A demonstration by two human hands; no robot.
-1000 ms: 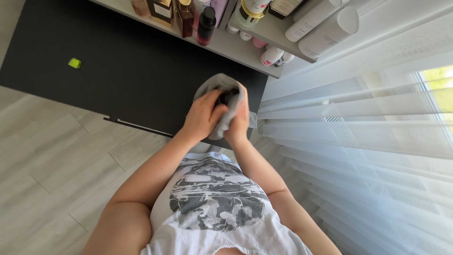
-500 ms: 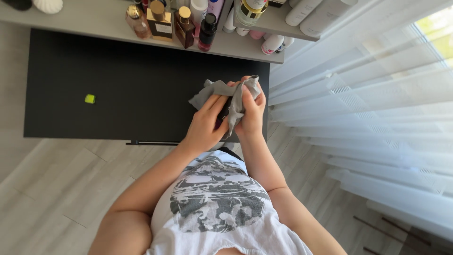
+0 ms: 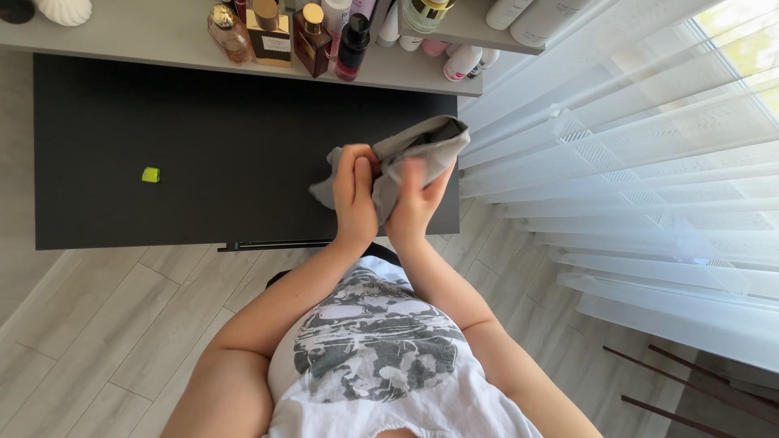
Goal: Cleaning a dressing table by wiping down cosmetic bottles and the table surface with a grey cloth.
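**A:** What are the hands doing?

**B:** Two hands meet over the black desk (image 3: 203,162). The left hand (image 3: 355,195) and right hand (image 3: 411,203) both close around one grey cloth (image 3: 422,146), bunched between the palms, with one corner sticking out toward 1 o'clock and another hanging at 9 o'clock of the left hand. Whether anything sits inside the cloth cannot be told.

**A:** And around them?

**B:** One small green thing (image 3: 151,174) lies on the desk at 9 o'clock, well apart. At 12 o'clock, a grey shelf (image 3: 146,45) holds four perfume bottles (image 3: 270,36) in a row, with more containers behind. White blinds (image 3: 633,162) hang at 3 o'clock.
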